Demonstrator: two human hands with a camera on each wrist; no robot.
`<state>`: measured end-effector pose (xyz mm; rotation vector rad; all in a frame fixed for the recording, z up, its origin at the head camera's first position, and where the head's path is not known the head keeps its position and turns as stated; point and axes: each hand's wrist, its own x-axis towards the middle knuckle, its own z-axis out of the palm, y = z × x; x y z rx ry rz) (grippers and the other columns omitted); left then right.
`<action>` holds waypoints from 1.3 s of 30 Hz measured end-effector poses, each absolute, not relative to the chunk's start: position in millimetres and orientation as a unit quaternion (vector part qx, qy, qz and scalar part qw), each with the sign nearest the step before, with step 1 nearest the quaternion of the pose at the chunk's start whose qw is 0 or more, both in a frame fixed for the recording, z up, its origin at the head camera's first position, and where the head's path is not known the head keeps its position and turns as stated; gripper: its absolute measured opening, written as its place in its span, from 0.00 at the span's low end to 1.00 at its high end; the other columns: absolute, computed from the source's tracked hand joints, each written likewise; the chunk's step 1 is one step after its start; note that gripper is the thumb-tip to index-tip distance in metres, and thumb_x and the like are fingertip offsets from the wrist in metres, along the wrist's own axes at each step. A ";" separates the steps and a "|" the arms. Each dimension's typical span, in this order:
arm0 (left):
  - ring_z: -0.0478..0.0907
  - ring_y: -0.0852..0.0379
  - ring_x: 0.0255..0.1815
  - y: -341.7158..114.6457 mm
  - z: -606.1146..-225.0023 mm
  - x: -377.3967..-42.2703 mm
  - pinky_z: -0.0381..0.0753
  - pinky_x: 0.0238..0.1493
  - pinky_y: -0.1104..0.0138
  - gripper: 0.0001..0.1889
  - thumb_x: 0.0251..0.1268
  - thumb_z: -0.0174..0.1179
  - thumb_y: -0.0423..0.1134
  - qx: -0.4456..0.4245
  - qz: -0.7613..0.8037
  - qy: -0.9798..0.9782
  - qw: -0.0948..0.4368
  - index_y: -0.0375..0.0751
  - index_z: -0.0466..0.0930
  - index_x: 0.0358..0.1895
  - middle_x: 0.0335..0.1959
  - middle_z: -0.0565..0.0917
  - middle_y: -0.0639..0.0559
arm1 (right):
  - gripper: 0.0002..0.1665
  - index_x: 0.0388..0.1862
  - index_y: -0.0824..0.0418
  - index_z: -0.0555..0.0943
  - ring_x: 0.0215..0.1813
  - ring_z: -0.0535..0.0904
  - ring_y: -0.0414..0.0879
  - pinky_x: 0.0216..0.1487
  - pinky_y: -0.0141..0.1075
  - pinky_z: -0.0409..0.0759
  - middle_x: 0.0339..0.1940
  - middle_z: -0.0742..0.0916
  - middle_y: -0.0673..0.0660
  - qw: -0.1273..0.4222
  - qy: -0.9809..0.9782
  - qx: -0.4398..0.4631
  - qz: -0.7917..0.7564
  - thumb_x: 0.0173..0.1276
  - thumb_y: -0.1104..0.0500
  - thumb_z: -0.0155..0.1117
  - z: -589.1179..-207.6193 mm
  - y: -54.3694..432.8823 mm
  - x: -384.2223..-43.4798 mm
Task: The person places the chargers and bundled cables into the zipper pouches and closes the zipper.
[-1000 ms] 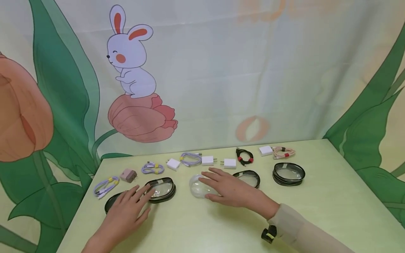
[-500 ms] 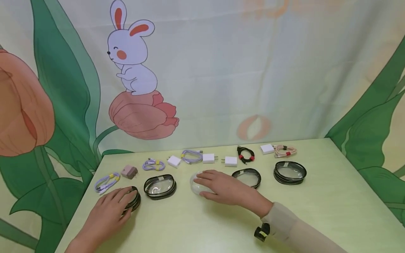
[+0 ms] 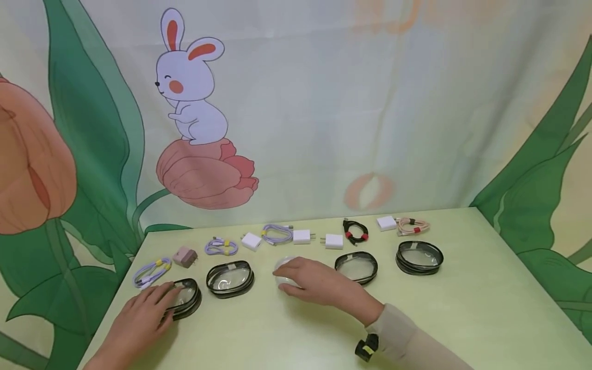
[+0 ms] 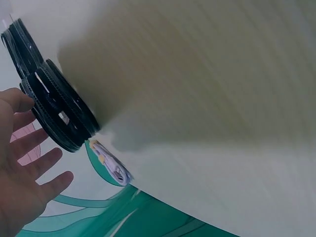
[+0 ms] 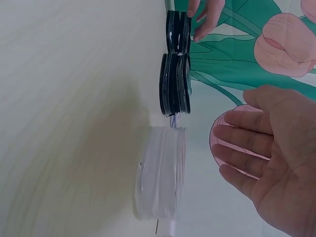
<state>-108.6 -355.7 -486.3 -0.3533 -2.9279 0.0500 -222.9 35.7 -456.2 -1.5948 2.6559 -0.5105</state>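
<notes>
My left hand [image 3: 139, 316] is over the leftmost black-edged clear pouch [image 3: 186, 297], fingers spread. In the left wrist view its thumb lies against or close beside that pouch [image 4: 61, 111]; whether they touch I cannot tell. My right hand [image 3: 319, 282] hovers over a whitish clear pouch with no black edging, hiding part of it. The right wrist view shows that pouch [image 5: 160, 173] apart from the right palm, whose fingers are extended. Between the hands sits a second black-edged pouch [image 3: 230, 280]. Two more stand to the right, one [image 3: 356, 267] beside my right wrist, the other [image 3: 419, 257] farther right.
Along the back lie coiled lilac cables [image 3: 222, 246], a pink plug [image 3: 186, 257], white charger plugs [image 3: 334, 241], a black cable with red ties [image 3: 356, 232] and a pink cable [image 3: 413, 226]. A printed cloth [image 3: 300, 128] hangs behind the pale table [image 3: 259, 334].
My left hand has moved left, away from the second black-edged pouch, to the leftmost one. My right hand has shifted slightly left and stays over the whitish pouch. The pouches keep their places.
</notes>
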 end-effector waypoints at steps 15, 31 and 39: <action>0.79 0.35 0.55 -368.2 -494.6 -102.2 0.80 0.52 0.43 0.24 0.64 0.69 0.37 -0.129 -0.004 -0.988 0.085 0.36 0.79 0.62 0.58 0.80 0.37 | 0.22 0.67 0.54 0.80 0.64 0.79 0.44 0.68 0.37 0.74 0.61 0.85 0.49 0.006 0.844 -0.511 -0.160 0.82 0.49 0.53 -459.1 7.1 -221.4; 0.76 0.40 0.42 -359.8 -493.5 -111.8 0.80 0.36 0.45 0.24 0.66 0.68 0.49 -0.061 -0.008 -0.997 0.055 0.36 0.80 0.57 0.45 0.78 0.42 | 0.22 0.69 0.53 0.78 0.58 0.83 0.39 0.62 0.32 0.78 0.62 0.85 0.47 0.011 0.832 -0.530 -0.165 0.81 0.50 0.53 -454.3 -21.2 -220.3; 0.70 0.25 0.58 -362.3 -491.6 -115.2 0.75 0.42 0.33 0.31 0.67 0.65 0.54 -0.033 -0.045 -0.997 0.049 0.38 0.75 0.65 0.64 0.69 0.32 | 0.24 0.72 0.51 0.76 0.53 0.84 0.38 0.57 0.30 0.79 0.55 0.88 0.43 0.021 0.831 -0.530 -0.170 0.82 0.48 0.53 -456.6 -27.5 -223.6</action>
